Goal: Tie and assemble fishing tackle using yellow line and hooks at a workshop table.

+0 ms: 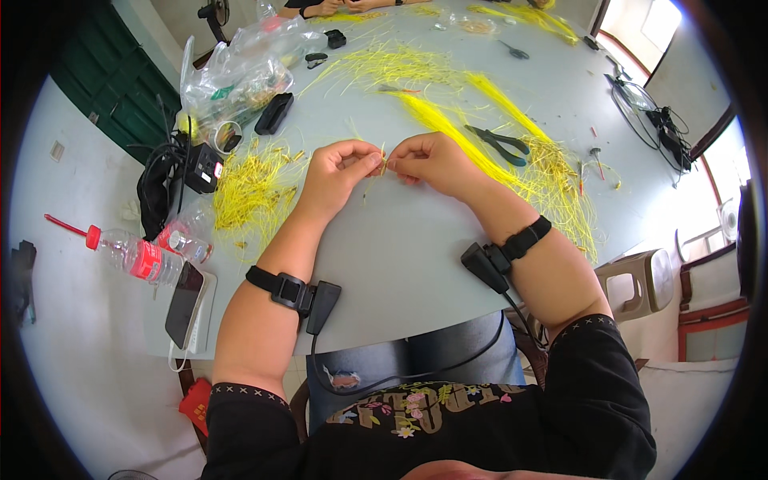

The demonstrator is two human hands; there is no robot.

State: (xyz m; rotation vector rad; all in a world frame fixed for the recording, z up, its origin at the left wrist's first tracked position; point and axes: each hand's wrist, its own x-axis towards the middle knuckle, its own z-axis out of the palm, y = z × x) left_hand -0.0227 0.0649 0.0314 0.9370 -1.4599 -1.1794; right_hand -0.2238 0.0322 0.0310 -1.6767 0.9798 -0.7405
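Note:
My left hand [336, 172] and my right hand [432, 160] meet above the grey table [400, 248], fingertips pinched together on a short thin yellow wire piece [384, 166]. Both wrists carry black strapped devices with cables. A heap of short yellow wire pieces [252, 188] lies just left of my left hand. A long bundle of yellow wires [496, 164] runs diagonally behind my right hand toward the table's right edge.
Black pliers [500, 144] lie right of my hands. Plastic bottles [144, 256] and a phone [184, 304] sit at the left edge, with clear plastic bags [240, 76] and black cables [164, 180] behind. Another person's hands [340, 8] work at the far side.

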